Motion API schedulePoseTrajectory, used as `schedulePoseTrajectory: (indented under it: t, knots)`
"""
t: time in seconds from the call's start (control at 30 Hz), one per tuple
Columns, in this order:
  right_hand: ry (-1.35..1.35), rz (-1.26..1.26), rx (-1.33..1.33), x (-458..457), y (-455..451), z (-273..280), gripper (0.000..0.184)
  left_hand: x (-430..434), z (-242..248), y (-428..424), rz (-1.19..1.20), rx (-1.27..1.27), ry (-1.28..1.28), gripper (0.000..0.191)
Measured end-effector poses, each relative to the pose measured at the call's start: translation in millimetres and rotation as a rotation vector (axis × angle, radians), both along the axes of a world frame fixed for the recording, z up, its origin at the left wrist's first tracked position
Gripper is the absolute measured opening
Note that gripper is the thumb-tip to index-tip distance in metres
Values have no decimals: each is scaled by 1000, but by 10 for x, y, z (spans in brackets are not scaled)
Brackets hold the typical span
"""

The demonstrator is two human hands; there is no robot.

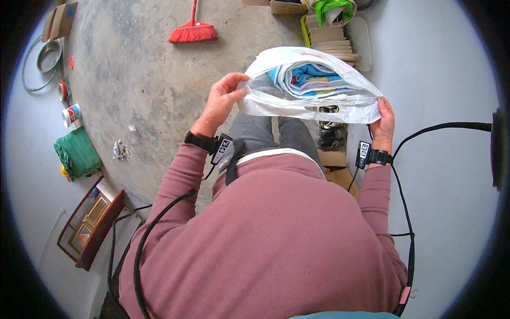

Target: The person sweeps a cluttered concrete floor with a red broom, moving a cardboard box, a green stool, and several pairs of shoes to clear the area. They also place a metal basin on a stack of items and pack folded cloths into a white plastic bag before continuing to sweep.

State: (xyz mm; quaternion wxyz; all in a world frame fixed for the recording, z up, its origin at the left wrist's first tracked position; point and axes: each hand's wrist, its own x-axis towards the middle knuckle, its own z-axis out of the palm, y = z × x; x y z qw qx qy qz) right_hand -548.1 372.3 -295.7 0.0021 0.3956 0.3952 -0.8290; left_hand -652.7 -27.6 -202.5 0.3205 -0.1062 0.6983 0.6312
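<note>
A white plastic bag (346, 109) is spread between my hands in front of my legs, its mouth facing up. My left hand (225, 95) pinches the bag's left edge between thumb and fingers. At the opposite edge, my right hand (383, 119) grips the plastic near the corner. Inside lies a rolled or folded cloth (314, 75), blue and white with coloured patches. A handle hole in the near side of the bag shows part of a shoe below. The bottom of the bag is hidden.
A red broom (194, 32) lies on the concrete floor ahead. Beyond the bag, a stack of flat cardboard-like pieces (330, 42) stands by the right wall. Left are a green plastic-covered bundle (77, 153) and a wooden-framed piece (99, 227). Black cables run beside both arms.
</note>
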Motion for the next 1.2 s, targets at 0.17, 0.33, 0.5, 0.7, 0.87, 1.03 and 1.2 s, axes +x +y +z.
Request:
schedulePoseTrajectory:
  t: [0.17,0.33,0.5,0.7,0.87,1.03,1.2]
  knots:
    - [-173,169,241,-18,96,-157,20,-88,129,128,113,146,-79,30]
    - [-41,625,1553,-498,-244,405,19,-182,258,394,54,149,-47,32]
    - [519,774,840,-997,-1451,1070,17,-250,336,491,-24,25,13,32]
    - [655,877,903,-1225,-1957,1113,10,-289,373,455,-128,-132,159,33]
    - [675,972,1039,-1199,-1924,1134,10,-296,377,474,-202,-144,141,28]
    - [593,1013,1191,-1220,-1933,1245,11,-355,415,535,-175,-93,98,28]
    - [634,878,1173,-1198,-1798,1350,6,-377,490,642,-134,37,-19,27]
